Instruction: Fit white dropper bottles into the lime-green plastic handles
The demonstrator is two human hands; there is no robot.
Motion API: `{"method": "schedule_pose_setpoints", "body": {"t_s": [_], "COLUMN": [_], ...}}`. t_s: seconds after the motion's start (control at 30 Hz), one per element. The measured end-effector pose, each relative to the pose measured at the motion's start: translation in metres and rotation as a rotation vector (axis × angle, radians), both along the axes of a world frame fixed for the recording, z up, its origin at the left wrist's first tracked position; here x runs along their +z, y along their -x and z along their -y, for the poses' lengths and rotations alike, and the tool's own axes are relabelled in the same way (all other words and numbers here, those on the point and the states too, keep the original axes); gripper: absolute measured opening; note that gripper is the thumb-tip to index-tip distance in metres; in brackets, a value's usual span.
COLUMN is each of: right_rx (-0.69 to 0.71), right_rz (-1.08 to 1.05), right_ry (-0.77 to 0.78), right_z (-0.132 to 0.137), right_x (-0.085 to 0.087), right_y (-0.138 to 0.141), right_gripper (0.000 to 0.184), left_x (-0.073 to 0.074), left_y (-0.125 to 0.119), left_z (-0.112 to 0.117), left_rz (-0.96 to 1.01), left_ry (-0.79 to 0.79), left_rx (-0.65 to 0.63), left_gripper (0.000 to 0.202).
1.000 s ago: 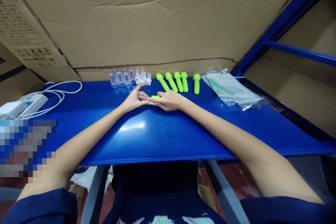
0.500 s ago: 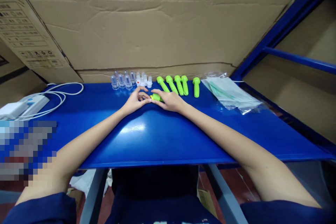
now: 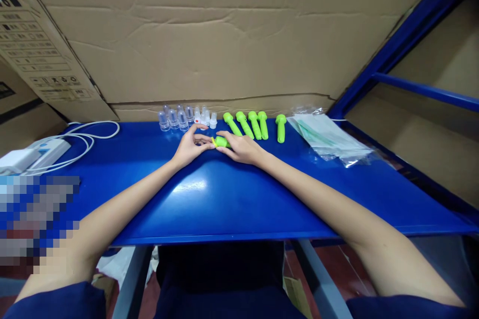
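Note:
My right hand [image 3: 243,148] rests on the blue table [image 3: 224,194] with its fingers closed round a lime-green plastic piece [image 3: 221,142]. Facing it, my left hand [image 3: 190,147] pinches the left end of that same green piece with thumb and fingertips. Behind my hands lies a row of several lime-green handles [image 3: 254,125]. To their left stands a cluster of small clear plastic cups and white caps [image 3: 186,117].
Clear plastic bags [image 3: 329,137] lie at the table's back right. A white power strip with a coiled white cable [image 3: 48,152] sits at the left. Cardboard sheets [image 3: 224,35] wall off the back; a blue shelf frame [image 3: 411,84] rises on the right.
Both hands stay together on the green piece. It has been lifted slightly clear of the fingers, so more of it shows. The camera has tilted a little.

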State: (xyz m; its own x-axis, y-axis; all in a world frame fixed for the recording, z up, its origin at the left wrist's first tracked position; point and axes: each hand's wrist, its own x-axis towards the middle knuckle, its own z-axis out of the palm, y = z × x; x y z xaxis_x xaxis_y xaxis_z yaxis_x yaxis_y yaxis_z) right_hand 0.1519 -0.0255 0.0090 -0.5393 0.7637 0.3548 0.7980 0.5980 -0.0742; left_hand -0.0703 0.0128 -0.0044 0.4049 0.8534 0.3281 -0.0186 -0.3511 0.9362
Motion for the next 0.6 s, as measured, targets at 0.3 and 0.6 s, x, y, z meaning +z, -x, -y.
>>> {"method": "schedule_pose_setpoints", "body": {"t_s": [0.3,0.6], "right_rx": [0.095,0.015], "right_rz": [0.2,0.134], "right_ry": [-0.065,-0.025], "right_z": [0.0048,-0.0014], "right_x": [-0.0043,-0.0052], "right_y": [0.0019,-0.0001], "right_gripper": [0.058,0.054], "left_x": [0.004,-0.0026], "left_y": [0.0055,0.0037], "left_z": [0.0024,-0.0029], "left_rz": [-0.048,-0.025], "left_ry": [0.059,0.033], "left_rx": [-0.111,-0.049], "left_gripper": [0.118,0.117]}}
